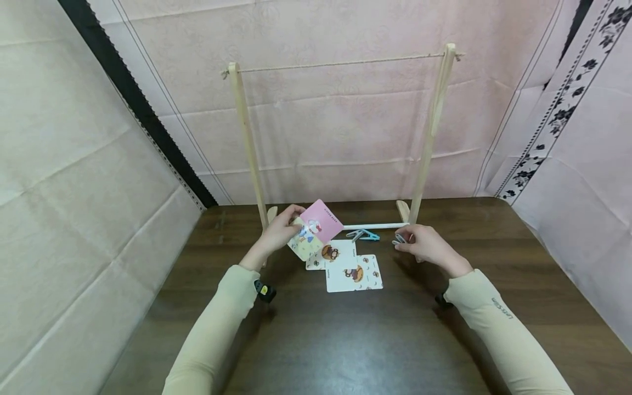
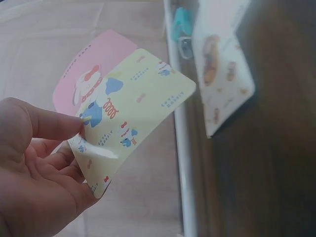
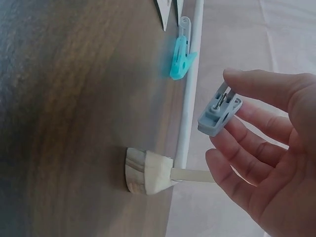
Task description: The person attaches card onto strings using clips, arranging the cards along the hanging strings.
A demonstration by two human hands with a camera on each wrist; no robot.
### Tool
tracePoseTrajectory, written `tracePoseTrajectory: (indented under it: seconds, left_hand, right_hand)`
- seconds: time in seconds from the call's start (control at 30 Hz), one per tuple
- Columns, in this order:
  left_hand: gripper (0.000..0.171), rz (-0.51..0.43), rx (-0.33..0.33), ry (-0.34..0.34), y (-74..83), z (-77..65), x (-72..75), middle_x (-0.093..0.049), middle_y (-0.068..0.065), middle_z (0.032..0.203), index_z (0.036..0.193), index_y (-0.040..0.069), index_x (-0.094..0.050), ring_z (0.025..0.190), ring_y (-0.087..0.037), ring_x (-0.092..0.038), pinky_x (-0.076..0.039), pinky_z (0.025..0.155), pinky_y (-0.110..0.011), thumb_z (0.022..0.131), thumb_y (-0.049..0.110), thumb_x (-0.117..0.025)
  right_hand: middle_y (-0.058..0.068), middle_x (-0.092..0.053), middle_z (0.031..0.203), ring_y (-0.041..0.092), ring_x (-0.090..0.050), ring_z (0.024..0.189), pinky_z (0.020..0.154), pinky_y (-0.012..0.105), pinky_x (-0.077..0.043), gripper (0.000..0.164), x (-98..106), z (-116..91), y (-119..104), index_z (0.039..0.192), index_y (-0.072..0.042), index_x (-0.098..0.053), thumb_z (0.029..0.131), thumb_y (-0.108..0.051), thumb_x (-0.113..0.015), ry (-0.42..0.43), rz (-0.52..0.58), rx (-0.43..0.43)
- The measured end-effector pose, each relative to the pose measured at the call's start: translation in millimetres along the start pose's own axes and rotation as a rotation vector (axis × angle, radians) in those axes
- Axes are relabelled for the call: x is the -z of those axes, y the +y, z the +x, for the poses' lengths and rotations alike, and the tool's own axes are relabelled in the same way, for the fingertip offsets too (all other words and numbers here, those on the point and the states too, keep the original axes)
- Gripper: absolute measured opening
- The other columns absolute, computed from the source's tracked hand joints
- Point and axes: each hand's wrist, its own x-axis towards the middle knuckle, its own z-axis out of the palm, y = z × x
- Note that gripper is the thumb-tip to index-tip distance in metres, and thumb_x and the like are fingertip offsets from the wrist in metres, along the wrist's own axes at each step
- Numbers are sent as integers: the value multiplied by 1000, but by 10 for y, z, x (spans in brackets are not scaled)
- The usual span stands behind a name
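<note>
My left hand (image 1: 279, 229) pinches a yellow card (image 2: 140, 94) and a pink card (image 2: 109, 47) between thumb and fingers. Both bear cartoon figures, and the yellow one partly covers the pink one in the left wrist view. On the table below lie white cards (image 1: 340, 281) with brown cartoon prints, overlapping each other. A grey clothespin (image 3: 213, 118) is pinched in my right hand (image 1: 428, 248), held by the thumb and fingertips above the table. Between the hands, a blue clothespin (image 3: 180, 59) rests on the table, with a grey clothespin (image 3: 185, 25) beside it.
A wooden frame stands at the table's back, with a left post (image 1: 248, 137), a right post (image 1: 432, 126) and a string (image 1: 340, 64) tied across the top. A white bar (image 1: 377, 226) joins its base. Pale cloth (image 1: 336, 131) hangs behind the brown table (image 1: 345, 340).
</note>
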Motion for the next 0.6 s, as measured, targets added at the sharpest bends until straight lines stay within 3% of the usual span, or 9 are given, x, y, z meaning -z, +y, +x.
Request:
tracePoseTrajectory:
  seconds: [0.23, 0.47, 0.6]
  left_hand:
    - [35, -9, 3, 11, 143, 63, 76, -59, -16, 112, 133, 3, -52, 95, -28, -60, -51, 80, -37, 98, 3, -56]
    - [35, 52, -32, 64, 287, 134, 162, -62, -14, 115, 131, 6, -54, 98, -28, -60, -49, 83, -39, 96, 6, -59]
    - [35, 4, -54, 64, 369, 181, 210, -61, -16, 116, 132, 3, -52, 99, -29, -59, -48, 84, -39, 97, 2, -57]
  right_hand:
    - [5, -64, 90, 21, -59, 78, 66, 35, -48, 33, 62, -18, -65, 119, 1, -68, 92, -17, -74, 9, 0, 5]
    - [5, -64, 92, 20, -59, 82, 70, 36, -48, 33, 134, -16, -102, 121, -3, -68, 93, -20, -74, 31, 11, 21]
    - [5, -65, 93, 21, -59, 84, 73, 37, -48, 35, 171, -19, -125, 122, -2, -67, 93, -20, -74, 33, 17, 43]
